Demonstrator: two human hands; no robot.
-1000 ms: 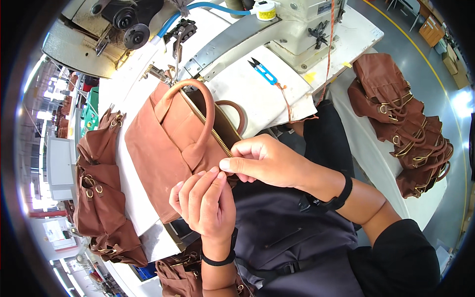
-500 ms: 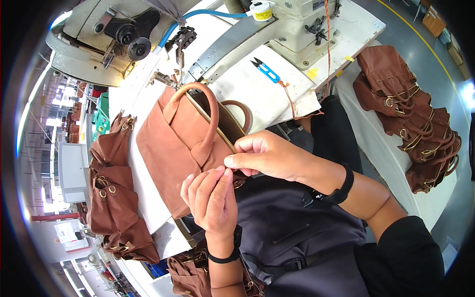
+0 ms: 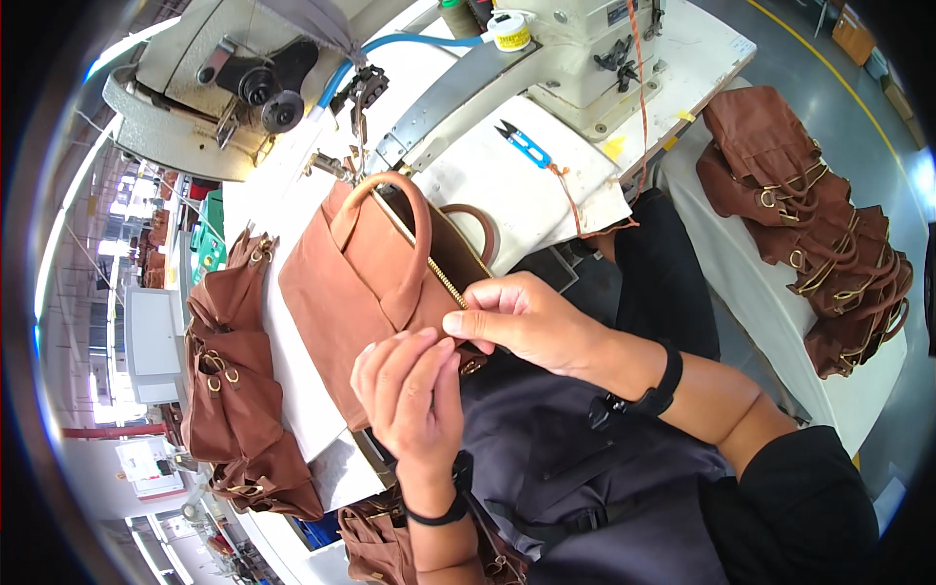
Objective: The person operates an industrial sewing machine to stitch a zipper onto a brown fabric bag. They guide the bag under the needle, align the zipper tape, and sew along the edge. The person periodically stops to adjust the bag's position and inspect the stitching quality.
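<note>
A brown bag [image 3: 341,302] lay tilted on the white table [image 3: 310,414] in front of the person, its far end close beside the needle area of a sewing machine [image 3: 185,97] and its near end at the hands. Its zipper [image 3: 447,283] had gold teeth and ran along the opening toward the right hand [image 3: 536,317], with the near handle [image 3: 422,234] arching over the bag's side and the far handle [image 3: 485,226] beyond the opening. The right hand was closed in a pinch at the zipper's near end, thumb against bent fingers; what lay between them was hidden. The left hand [image 3: 414,390] was just beside it, fingers curled and tips near the right thumb; its own thumb was out of sight, so I could not tell whether it gripped anything. Black bands circled both wrists, above a dark apron [image 3: 585,478]. Past the bag, blue snips [image 3: 526,146] lay on a white sheet [image 3: 478,161], beside orange thread [image 3: 568,200]. A white tub [image 3: 510,34] with a yellow label stood on the machine's base near a blue hose [image 3: 429,43]. More brown bags were heaped on the left [image 3: 234,390], on the right [image 3: 770,166] and below the left forearm [image 3: 375,546].
</note>
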